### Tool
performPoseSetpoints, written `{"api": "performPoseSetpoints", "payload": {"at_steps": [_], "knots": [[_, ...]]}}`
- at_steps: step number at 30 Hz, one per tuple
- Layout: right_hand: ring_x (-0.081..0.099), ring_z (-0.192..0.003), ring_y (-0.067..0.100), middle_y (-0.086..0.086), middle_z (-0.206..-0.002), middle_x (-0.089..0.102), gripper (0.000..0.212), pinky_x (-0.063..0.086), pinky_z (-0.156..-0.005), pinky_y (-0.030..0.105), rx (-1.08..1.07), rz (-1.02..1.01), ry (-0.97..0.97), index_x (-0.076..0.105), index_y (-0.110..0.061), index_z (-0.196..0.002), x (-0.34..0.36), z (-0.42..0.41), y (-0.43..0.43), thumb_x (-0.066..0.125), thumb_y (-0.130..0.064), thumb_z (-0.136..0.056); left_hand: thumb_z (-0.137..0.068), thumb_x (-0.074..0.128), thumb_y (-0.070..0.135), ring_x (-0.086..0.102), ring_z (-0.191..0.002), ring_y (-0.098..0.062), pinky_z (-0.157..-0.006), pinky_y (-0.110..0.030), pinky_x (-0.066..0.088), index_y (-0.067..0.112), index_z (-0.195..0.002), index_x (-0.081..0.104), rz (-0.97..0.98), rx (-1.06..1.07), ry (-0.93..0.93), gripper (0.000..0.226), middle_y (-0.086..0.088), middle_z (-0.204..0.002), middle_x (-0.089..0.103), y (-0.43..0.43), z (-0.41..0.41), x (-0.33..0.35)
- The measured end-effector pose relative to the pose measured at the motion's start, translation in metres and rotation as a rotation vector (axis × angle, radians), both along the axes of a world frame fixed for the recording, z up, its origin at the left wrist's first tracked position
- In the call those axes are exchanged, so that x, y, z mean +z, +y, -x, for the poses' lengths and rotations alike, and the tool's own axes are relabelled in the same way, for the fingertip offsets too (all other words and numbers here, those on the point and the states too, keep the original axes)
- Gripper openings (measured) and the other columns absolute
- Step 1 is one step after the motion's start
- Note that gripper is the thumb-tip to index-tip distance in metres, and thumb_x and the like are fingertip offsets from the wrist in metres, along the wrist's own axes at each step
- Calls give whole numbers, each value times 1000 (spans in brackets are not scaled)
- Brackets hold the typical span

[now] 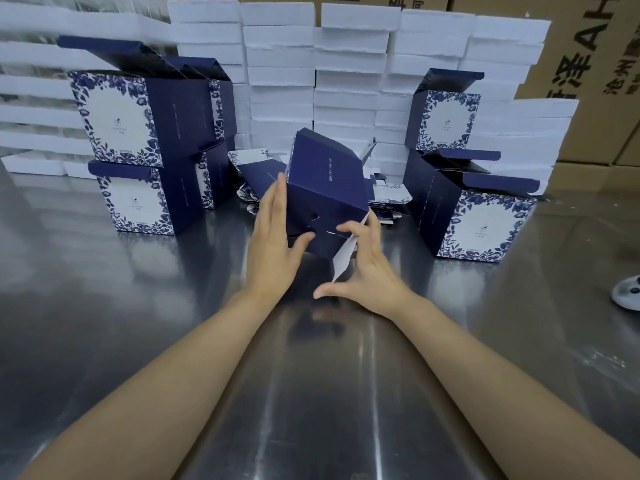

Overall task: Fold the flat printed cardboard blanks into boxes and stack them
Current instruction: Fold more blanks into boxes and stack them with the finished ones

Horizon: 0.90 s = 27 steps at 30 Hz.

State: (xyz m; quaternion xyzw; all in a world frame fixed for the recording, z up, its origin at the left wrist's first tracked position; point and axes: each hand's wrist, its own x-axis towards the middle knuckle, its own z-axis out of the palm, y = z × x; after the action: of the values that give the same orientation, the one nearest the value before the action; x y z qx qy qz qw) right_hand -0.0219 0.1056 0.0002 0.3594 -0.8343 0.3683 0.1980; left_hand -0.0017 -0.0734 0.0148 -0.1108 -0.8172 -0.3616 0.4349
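Note:
A half-folded navy box (325, 188) is tilted above the steel table, its bottom flaps turned toward me. My left hand (273, 244) lies flat along the box's left side, fingers straight, thumb pressing a bottom flap. My right hand (367, 268) has its fingers curled on the bottom flaps at the right, beside a white flap edge that hangs down. Behind the box lies a pile of flat printed blanks (388, 202). Folded blue-and-white floral boxes stand stacked at the left (138, 147) and at the right (474, 216).
A wall of white foam trays (346, 81) runs along the back of the steel table (138, 323). Brown cartons (595, 64) stand at the far right. A small white round object (627, 296) lies at the right edge.

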Motion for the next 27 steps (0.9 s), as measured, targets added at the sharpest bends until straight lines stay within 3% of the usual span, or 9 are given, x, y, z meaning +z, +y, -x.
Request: {"api": "performPoseSetpoints", "payload": {"at_steps": [3,5,7,10,13,15,18,23,27], "knots": [[28,-132,11,-3,-148,1,107,38,-101,22,8,-48,-31,25,-39,-130,2,1,2,88,-56,-46,-81,73,12,30,-139,-15,-106,-44,42,31,-152,5,42,23,28,100,2,-151,24,2,0,-1],[29,-131,9,-2,-147,6,111,34,-106,22,48,-87,-89,24,-37,-137,3,1,4,89,-53,-49,-81,74,11,33,-136,-17,-106,-44,42,29,-153,7,52,45,41,100,-1,-148,27,1,0,-1],[29,-127,-2,-7,-144,12,105,29,-104,10,93,-103,-118,25,-33,-142,4,1,4,89,-45,-59,-81,74,11,35,-133,-19,-105,-45,42,26,-154,9,51,67,44,99,-5,-145,30,0,0,-2],[30,-115,-21,-5,-137,23,76,26,-93,-4,97,-61,-78,36,-19,-139,6,0,4,79,-28,-78,-81,75,12,36,-132,-21,-107,-44,40,22,-154,9,24,80,21,98,-8,-144,32,-1,-2,-2],[39,-101,-10,-4,-122,37,42,29,-89,1,-24,48,-14,50,-12,-120,8,-3,4,71,-26,-86,-80,77,15,35,-131,-20,-106,-33,39,24,-152,8,70,59,27,100,-10,-142,33,2,-4,-2],[39,-97,-5,-2,-116,39,32,29,-84,0,-137,173,22,52,-11,-106,10,-4,3,70,-28,-87,-80,77,14,38,-129,-21,-102,-26,38,26,-150,8,119,9,20,99,-9,-141,33,8,-6,-2],[44,-96,-1,1,-113,42,31,34,-83,5,-241,287,38,52,-12,-99,13,-5,4,72,-30,-84,-83,73,11,38,-130,-21,-101,-24,38,32,-147,5,141,-54,-18,96,-6,-143,31,15,-7,-3],[51,-95,13,0,-111,45,35,43,-78,29,-387,361,44,51,-16,-99,15,-6,0,75,-34,-80,-86,69,7,38,-131,-23,-101,-25,39,33,-146,5,176,-114,-20,91,-7,-144,29,18,-9,-3],[55,-96,22,2,-112,47,42,36,-68,23,-453,381,107,49,-12,-104,15,-4,-2,75,-33,-78,-85,69,8,37,-131,-19,-99,-20,38,29,-149,8,190,-136,-11,91,-5,-144,29,20,-8,-5]]}}
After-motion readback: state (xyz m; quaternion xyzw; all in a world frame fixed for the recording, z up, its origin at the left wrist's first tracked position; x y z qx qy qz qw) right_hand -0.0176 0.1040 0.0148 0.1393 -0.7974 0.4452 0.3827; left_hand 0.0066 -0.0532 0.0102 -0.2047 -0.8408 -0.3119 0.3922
